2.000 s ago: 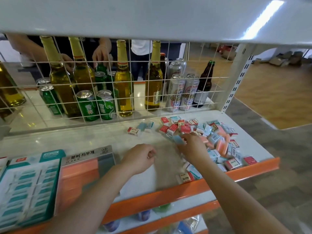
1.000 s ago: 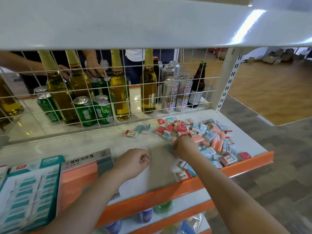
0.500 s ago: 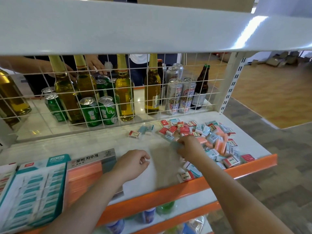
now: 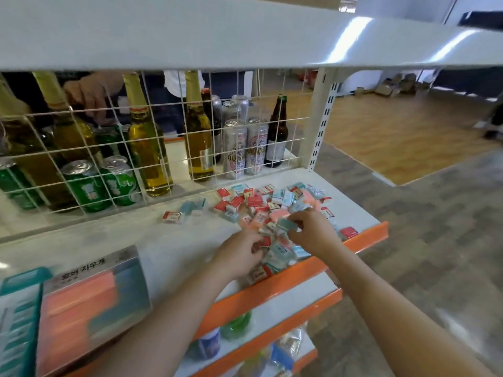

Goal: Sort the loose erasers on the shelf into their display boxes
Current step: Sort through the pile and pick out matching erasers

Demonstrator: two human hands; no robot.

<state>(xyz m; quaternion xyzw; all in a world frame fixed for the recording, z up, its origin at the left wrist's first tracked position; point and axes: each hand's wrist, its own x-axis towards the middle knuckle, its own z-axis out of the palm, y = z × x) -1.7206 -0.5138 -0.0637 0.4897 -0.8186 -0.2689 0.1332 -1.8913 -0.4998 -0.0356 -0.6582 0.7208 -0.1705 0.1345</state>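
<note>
Head camera, looking down at a white shelf [image 4: 174,248] with an orange front edge. A pile of loose erasers [image 4: 272,205] in red, teal, pale blue and salmon wrappers lies on the right half of the shelf, from just in front of the wire grid [image 4: 163,148] to the orange edge. Three erasers lie apart from the pile to its left, near the grid; one of them is a red-and-white eraser [image 4: 172,216].

Both hands are over the near part of the pile. The right hand [image 4: 313,232] has its fingers curled and pinches a teal eraser [image 4: 286,224] between thumb and fingertips, raised slightly above the pile. The left hand [image 4: 239,254] has its fingers curled at the pile's near left edge, and a small red-and-white eraser shows at its fingertips; whether it grips that eraser or only touches it cannot be told.

At the left end of the shelf, well apart from the pile, stand two display boxes. The orange display box [image 4: 89,303] carries Korean lettering on its upper flap and holds salmon and teal blocks; motion blur hides the detail. The teal display box [image 4: 16,322] is just beside it, cut by the left frame edge.

Behind the grid stand glass bottles [image 4: 147,148] and green cans [image 4: 119,183], with silver cans [image 4: 245,148] further right.
</note>
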